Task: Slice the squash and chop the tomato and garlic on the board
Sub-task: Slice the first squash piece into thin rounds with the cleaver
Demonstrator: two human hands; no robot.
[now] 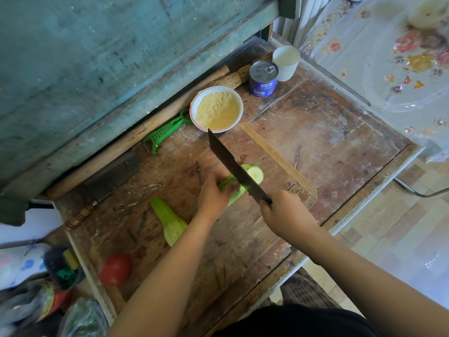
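Tomato [115,269]: red, whole, uncut; at 7 o'clock on the wooden board [328,152], near its left edge, well apart from both hands.

Squash half [168,220]: pale green, peeled, tapering toward 11 o'clock; lies loose on the board just beside the left forearm, at 8 o'clock from the left hand.

Left hand [213,195]: palm down, fingers curled over the squash piece [234,190] being cut, pressing it to the board. The piece is pale green and runs out from under the fingers toward 2 o'clock, where it meets the blade.

Knife [237,167]: broad dark cleaver blade, tip pointing to 11 o'clock, edge set down across the squash piece just beyond the left fingertips.

Cut slices [255,173]: round, pale flesh with a green rim, overlapping on the board at 2 o'clock from the left hand, touching the far side of the blade.

Right hand [284,212]: fingers wrapped tight around the knife handle, which is hidden in the fist; sits at 4 o'clock from the squash piece.

Other items, along the far side: green peeler [162,135] at 11 o'clock; white bowl [216,108] of yellow meal at 12 o'clock, near the knife tip; blue tin can [263,78] and white cup [286,63] at 1 o'clock, touching each other.
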